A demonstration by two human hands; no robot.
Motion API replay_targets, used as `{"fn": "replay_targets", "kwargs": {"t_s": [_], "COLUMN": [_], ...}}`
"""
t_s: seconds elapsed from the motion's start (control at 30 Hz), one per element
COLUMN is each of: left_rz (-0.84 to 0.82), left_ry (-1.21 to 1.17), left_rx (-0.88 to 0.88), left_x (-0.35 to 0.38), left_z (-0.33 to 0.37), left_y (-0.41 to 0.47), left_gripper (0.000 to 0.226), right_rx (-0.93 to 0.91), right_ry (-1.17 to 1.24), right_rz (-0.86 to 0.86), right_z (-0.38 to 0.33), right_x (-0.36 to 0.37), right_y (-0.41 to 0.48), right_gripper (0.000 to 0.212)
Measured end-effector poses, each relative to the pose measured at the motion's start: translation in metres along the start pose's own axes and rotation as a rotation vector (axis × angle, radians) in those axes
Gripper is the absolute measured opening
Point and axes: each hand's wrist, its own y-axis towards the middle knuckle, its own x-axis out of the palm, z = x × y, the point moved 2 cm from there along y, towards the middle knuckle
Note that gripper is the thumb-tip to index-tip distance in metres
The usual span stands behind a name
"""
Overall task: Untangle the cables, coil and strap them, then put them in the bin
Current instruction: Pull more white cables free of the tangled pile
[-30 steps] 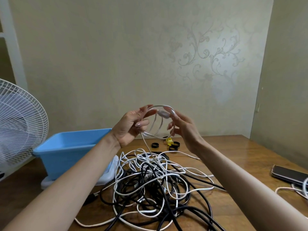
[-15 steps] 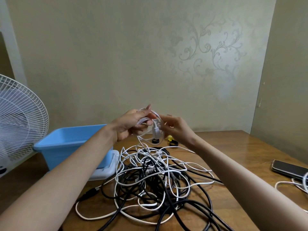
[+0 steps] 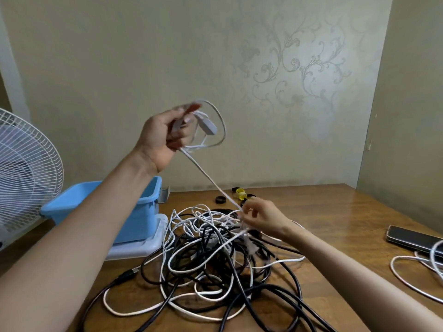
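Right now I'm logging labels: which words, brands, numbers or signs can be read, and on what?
None can be read. The phone is dark; the blue bin and fan show no label; the wall bears only a floral pattern; the plug on the white cable is blurred.

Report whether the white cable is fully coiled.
Partly coiled: the left hand holds loops of the white cable; its tail runs down to the right hand at the tangle.

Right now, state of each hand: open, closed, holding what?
Left hand: raised, grips the coiled end of the white cable.
Right hand: pinches the same cable just above the tangle.
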Motion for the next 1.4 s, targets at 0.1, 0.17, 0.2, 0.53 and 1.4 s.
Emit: {"fn": "replay_targets", "kwargs": {"t_s": [0.1,0.17,0.2,0.53,1.4], "left_rz": [0.086,0.151,0.180,0.308,0.602], "left_ry": [0.095,0.134,0.138,0.253,0.921], "left_rx": [0.031,0.035,0.041,0.023,0.183], "left_x": [-0.013,-0.022,-0.026,-0.021,-0.027], "left_z": [0.003,0.001,0.000,-0.030,-0.068], "left_y": [-0.002,-0.005,-0.007,-0.007,-0.008], "left_gripper": [0.031,0.032,0.031,0.035,0.030], "right_rx": [0.068,0.039,0.000,-0.227,0.046], "right_ry": [0.123,0.158,0.154,0.885,-0.186], "right_rz": [0.245,0.398,0.475,0.343,-0.094], "right_z": [0.007,0.003,-0.003,-0.094,0.005], "right_x": [-0.015,-0.033,-0.046,-0.121,-0.027], "right_y": [0.009,0.018,0.023,0.041,0.005], "right_gripper": [0.014,0.016,0.018,0.012,0.024]}}
